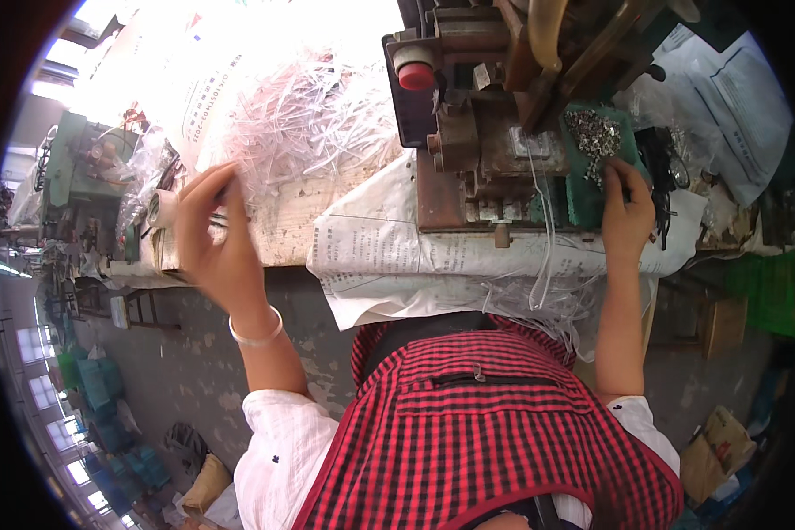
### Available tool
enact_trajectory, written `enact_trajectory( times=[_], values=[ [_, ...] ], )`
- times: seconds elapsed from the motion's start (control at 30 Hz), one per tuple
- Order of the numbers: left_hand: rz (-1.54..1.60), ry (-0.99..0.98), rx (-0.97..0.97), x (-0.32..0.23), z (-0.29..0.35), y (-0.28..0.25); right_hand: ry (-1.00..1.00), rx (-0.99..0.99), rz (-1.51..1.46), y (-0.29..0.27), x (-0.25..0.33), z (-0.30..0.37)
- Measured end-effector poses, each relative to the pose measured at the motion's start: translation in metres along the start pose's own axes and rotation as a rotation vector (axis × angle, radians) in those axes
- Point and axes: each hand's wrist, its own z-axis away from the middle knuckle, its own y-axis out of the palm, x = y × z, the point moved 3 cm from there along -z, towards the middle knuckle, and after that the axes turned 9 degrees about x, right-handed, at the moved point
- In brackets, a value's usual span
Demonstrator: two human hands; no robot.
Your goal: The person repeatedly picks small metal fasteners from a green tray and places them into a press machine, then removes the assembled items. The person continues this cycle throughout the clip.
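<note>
My left hand (221,238), slightly blurred, is raised at the left edge of the bench beside a pale tape roll (162,208). Its thumb and fingertips come together; anything between them cannot be made out. Thin clear-white strips (309,124) lie heaped beyond it. My right hand (627,212) reaches to a green tray (583,199), fingers pinched at the near side of a pile of small metal pieces (594,137). What the fingertips hold is hidden. Left of the tray stands a bench press (477,132), with pale cords (548,230) hanging from its plate over the bench edge.
A red push button (415,76) sits on the machine's left side. White printed sheeting (389,256) covers the front edge. Dark cables (662,177) and plastic bags (724,106) lie at the right. A green machine (84,172) stands far left; a wooden stool (720,314) stands right.
</note>
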Motion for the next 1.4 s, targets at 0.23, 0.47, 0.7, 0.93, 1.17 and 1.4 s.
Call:
enact_trajectory(
  times=[0.23,0.47,0.7,0.93,1.17,1.4],
  values=[
    [-0.731,-0.308,0.797,0.106,0.03,0.106,0.069,0.048,-0.137,0.022,-0.001,-0.024],
    [-0.519,-0.251,0.585,0.136,0.006,0.062,0.13,-0.161,0.069,-0.049,-0.033,0.028],
    [-0.584,0.594,0.721,0.136,0.02,0.092,-0.041,-0.032,-0.074,-0.03,0.043,0.02],
    [-0.392,0.423,0.413,0.137,0.007,0.097,-0.345,-0.019,-0.305,0.037,0.123,-0.025],
    [0.544,0.046,0.117,0.024,0.015,0.101,-0.096,0.015,-0.75,0.049,0.116,-0.01],
    [0.1,0.793,0.325,-0.105,0.026,0.094,-0.066,0.213,-0.787,0.027,0.155,0.004]
  ],
)
